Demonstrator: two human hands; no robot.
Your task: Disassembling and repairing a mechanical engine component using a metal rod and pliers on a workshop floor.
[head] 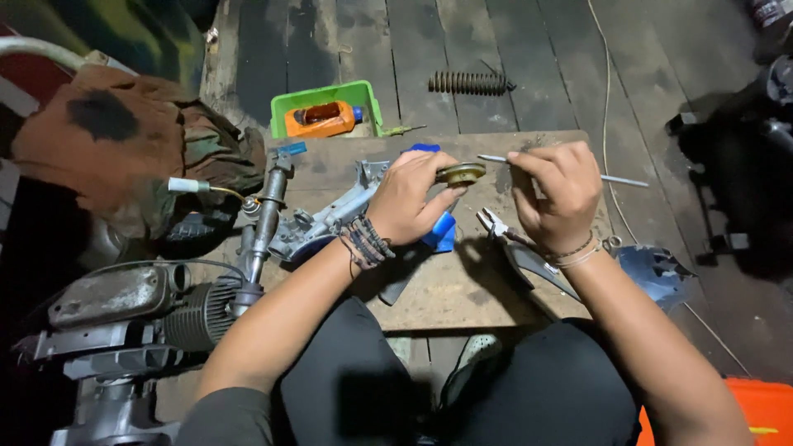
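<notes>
Over wood board (462,289), L hand (405,198) fingers pinch brass disc (461,173), R hand (555,194) grips thin rod (615,179).

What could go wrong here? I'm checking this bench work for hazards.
1. The left hand pinches the small round metal part in mid-air while the right hand works a thin metal rod at it; a slip might jab the fingers.
2. If dropped, the part could roll off the board into the floor gaps.
3. The pliers lie open right under the right wrist.
</notes>
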